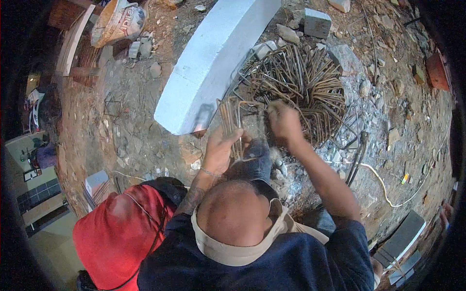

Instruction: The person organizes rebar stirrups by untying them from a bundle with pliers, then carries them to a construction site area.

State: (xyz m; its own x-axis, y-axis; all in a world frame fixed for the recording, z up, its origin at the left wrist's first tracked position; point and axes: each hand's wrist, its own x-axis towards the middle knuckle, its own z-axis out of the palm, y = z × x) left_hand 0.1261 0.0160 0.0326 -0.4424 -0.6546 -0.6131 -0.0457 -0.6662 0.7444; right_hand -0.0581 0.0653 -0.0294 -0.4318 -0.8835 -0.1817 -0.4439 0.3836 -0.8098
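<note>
My left hand (224, 149) is closed around a small bundle of bent steel rebar stirrups (230, 118), thumb across them, the stirrups standing up from the grip. My right hand (284, 122) is at the near left edge of a large round pile of rusty rebar stirrups (310, 80). Its fingers are curled and slightly blurred, and what they hold is hidden. One stirrup end from the left bundle reaches close to the right fingers. Below the hands is a jeans-covered knee (257, 162).
A long pale blue foam-like block (208, 68) lies left of the pile. Rubble (349, 140) and a grey block (317, 24) surround it. A dirty bucket (119, 23) stands at the upper left, red cloth (121, 233) at the lower left. A white cable (383, 186) crosses the right-hand ground.
</note>
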